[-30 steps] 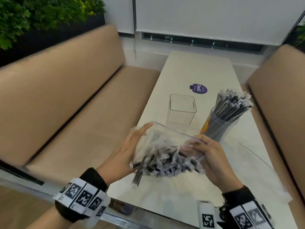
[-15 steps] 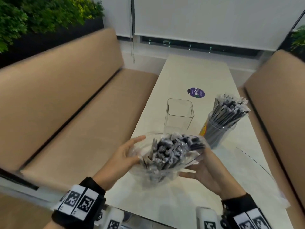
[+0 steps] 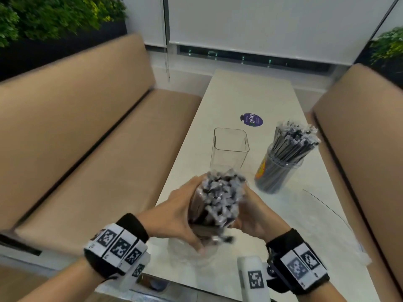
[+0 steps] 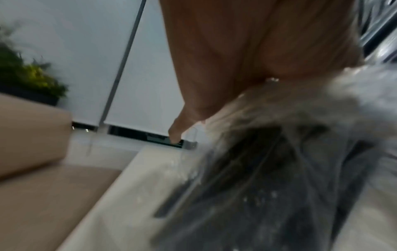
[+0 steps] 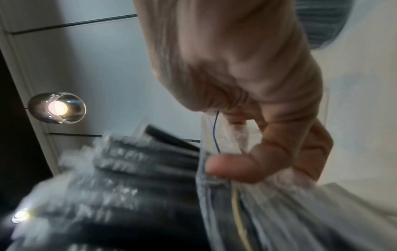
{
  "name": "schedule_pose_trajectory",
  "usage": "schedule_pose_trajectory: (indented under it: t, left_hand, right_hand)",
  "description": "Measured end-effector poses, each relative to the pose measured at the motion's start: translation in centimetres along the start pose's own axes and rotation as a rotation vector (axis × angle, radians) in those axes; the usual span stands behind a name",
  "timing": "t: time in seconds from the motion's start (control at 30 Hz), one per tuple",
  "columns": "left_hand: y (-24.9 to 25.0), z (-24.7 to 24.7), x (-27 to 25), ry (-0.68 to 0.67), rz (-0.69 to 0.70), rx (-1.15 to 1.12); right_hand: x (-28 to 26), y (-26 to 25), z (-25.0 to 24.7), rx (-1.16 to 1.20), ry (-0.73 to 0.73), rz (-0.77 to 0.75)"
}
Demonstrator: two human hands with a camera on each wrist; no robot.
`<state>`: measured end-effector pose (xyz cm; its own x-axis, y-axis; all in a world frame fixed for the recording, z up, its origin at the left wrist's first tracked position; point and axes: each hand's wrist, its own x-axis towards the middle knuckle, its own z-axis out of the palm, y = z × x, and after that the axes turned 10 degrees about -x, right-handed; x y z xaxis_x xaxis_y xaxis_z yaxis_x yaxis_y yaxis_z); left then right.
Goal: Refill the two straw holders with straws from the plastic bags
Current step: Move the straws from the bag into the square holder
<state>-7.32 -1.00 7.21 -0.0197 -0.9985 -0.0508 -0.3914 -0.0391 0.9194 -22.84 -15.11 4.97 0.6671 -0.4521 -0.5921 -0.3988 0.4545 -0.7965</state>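
Note:
Both hands hold a clear plastic bag (image 3: 192, 251) of wrapped black straws (image 3: 220, 197) upright over the near end of the table (image 3: 246, 92). My left hand (image 3: 178, 212) grips the bundle from the left, fingers curled round it. From the right, my right hand (image 3: 253, 216) grips it, thumb pinching the bag's film (image 5: 217, 173). Straw tops stick out above the hands. An empty clear square holder (image 3: 230, 147) stands just beyond the bundle. A round holder (image 3: 277, 173), full of wrapped straws, stands to its right.
A purple round sticker (image 3: 251, 120) lies on the table behind the holders. Tan benches flank the table, one at the left (image 3: 87, 149) and one at the right (image 3: 370, 149). Another clear bag (image 3: 340, 232) lies flat at the near right. A white device (image 3: 253, 277) sits at the near edge.
The bag of straws was turned from lying flat between the hands to standing upright. Both hands closed in around the bundle, squeezing the straws together.

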Motion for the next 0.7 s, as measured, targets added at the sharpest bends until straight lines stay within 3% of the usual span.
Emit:
schedule_pose_trajectory:
  t: [0.17,0.27,0.3,0.37,0.4,0.43,0.5,0.53,0.6,0.7]
  left_hand:
    - [-1.0,2.4,0.0,0.195,-0.092,-0.167]
    - [-1.6,3.1,-0.1,0.28,-0.124,-0.2]
    - [-1.5,3.1,0.0,0.319,-0.118,-0.201]
    - [-1.5,2.8,0.6,0.439,-0.097,-0.224]
    - [-1.6,2.7,1.0,0.512,-0.087,-0.236]
    - [-1.6,2.5,1.4,0.579,-0.076,-0.238]
    - [-1.6,2.4,2.3,0.668,-0.06,-0.225]
    - [-1.6,2.5,2.7,0.697,-0.045,-0.224]
    - [-1.7,2.7,3.2,0.723,-0.027,-0.265]
    - [-2.8,3.1,3.3,0.643,-0.113,-0.404]
  right_hand:
    - [-0.1,0.6,-1.4,0.067,0.063,-0.001]
    - [-1.5,0.6,-2.5,-0.047,0.133,-0.088]
    - [-2.0,0.4,-2.9,-0.175,0.21,-0.167]
    - [-3.7,-0.8,-3.1,-0.469,0.515,-0.401]
    - [-4.7,-1.6,-2.7,-0.51,0.626,-0.553]
    - [-5.5,-2.3,-2.0,-0.447,0.64,-0.705]
    - [-6.9,-3.2,-0.1,-0.215,0.449,-0.883]
    - [-6.9,-3.2,0.7,-0.185,0.323,-0.888]
    - [-5.5,-2.1,1.9,-0.288,0.162,-0.75]
    - [-1.8,0.1,2.3,-0.507,0.213,-0.598]
